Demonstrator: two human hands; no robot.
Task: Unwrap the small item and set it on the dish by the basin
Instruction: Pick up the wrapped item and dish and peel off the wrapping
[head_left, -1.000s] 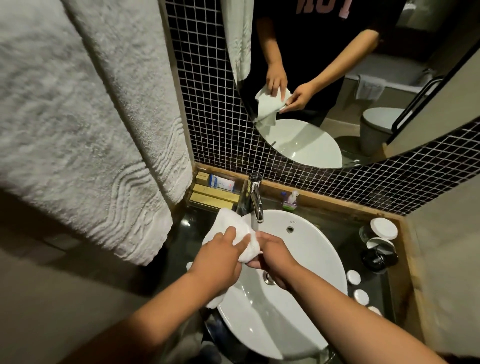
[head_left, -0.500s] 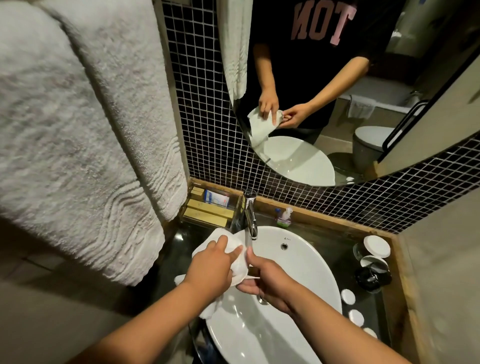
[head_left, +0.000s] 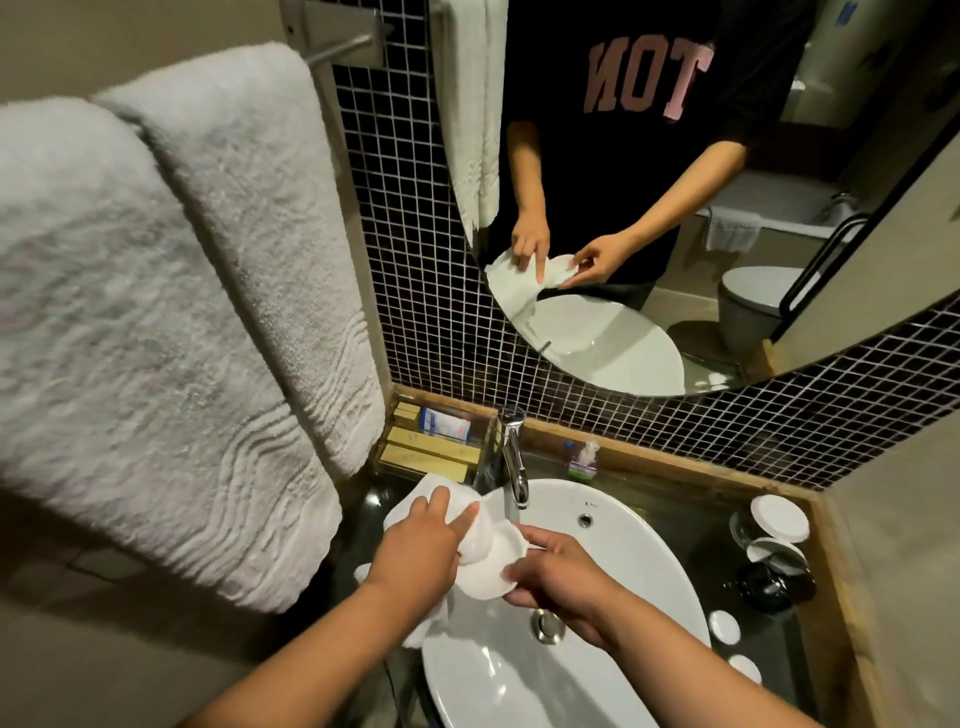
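Note:
Over the left side of the white basin (head_left: 613, 561) my two hands work close together. My left hand (head_left: 415, 545) grips a white cloth (head_left: 426, 499) that drapes below my wrist, index finger stretched out. A small round white item (head_left: 488, 569) sticks out of the cloth's folds. My right hand (head_left: 556, 577) pinches its right edge between thumb and fingers. In the mirror (head_left: 649, 291) the same round white piece shows between the reflected hands. I cannot tell whether it is a dish or a wrapped piece.
The chrome faucet (head_left: 514, 467) stands just behind my hands. Thick white towels (head_left: 156, 312) hang at left. A tray of small boxes (head_left: 431, 449) and a small bottle (head_left: 582, 460) line the back ledge. Lidded cups (head_left: 779, 519), a black cup (head_left: 774, 590) and small white caps (head_left: 724, 626) sit at right.
The cloth was bunched between both hands before. Now the round white item has come out of it and my right hand pinches its edge. The camera has tilted up towards the mirror.

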